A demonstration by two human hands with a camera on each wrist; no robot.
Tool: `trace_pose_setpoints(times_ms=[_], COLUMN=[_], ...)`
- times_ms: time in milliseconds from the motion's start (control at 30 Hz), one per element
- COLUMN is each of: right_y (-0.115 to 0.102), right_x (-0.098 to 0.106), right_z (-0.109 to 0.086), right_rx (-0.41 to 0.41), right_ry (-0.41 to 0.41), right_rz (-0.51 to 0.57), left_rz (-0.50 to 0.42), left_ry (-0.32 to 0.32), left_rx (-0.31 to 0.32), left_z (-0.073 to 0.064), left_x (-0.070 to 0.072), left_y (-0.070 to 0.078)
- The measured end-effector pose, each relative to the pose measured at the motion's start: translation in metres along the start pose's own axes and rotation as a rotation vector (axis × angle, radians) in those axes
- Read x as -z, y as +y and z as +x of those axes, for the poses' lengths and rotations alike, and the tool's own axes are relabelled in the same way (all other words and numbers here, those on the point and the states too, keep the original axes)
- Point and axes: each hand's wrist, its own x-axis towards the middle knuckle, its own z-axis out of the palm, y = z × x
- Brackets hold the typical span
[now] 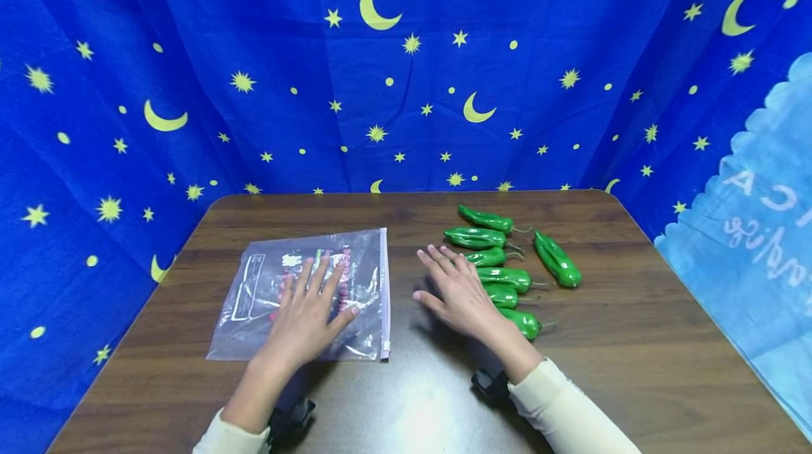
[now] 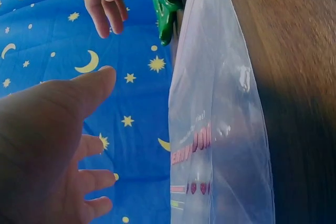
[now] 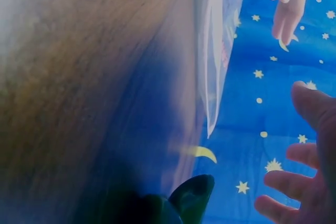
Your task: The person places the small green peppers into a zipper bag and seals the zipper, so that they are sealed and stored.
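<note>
My left hand (image 1: 307, 318) hovers over a clear plastic zipper bag (image 1: 364, 264) with pink and white print, its fingers spread and holding nothing. In the left wrist view a gap shows between the left hand (image 2: 50, 114) and the flat-lying bag (image 2: 226, 108). The bag's white zip edge (image 1: 384, 285) faces right. Beside a column of shiny green peppers (image 1: 507, 278), my right hand (image 1: 462, 295) is raised with fingers extended, partly covering the left ends of several. One more pepper (image 1: 558, 260) lies slanted to their right. Dark pepper tips (image 3: 194, 198) show below the right hand (image 3: 310, 177).
Everything lies on a dark brown wooden table (image 1: 609, 369). A blue curtain (image 1: 431, 73) with yellow moons and stars stands behind and at the sides. A light blue cloth (image 1: 761, 228) with white lettering hangs at the right. Black wrist cameras (image 1: 491, 383) sit under both wrists.
</note>
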Motion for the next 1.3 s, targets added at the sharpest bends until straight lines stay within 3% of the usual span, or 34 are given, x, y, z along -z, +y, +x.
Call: trace_pose_setpoints(times_ms=[267,733,1100,1300], right_y=[0.000,-0.003,-0.006,-0.009], right_x=[-0.007,-0.023,-0.031,-0.034], right_z=[0.011,0.030,0.038,0.041], right_rx=[0.017,0.026,0.064,0.038], right_ry=[-0.057,-0.258,-0.324,-0.359], right_rz=[0.010,0.061,0.061,0.038], left_rz=[-0.035,-0.049,-0.060,-0.065], left_ry=[-0.013,-0.055,-0.073,-0.107], left_rx=[0.012,-0.007,-0.017,-0.012], left_z=[0.004,0.012,0.018,0.022], left_x=[-0.002,-0.008,-0.018,-0.019], left_y=[-0.005,-0.012,-0.016,-0.016])
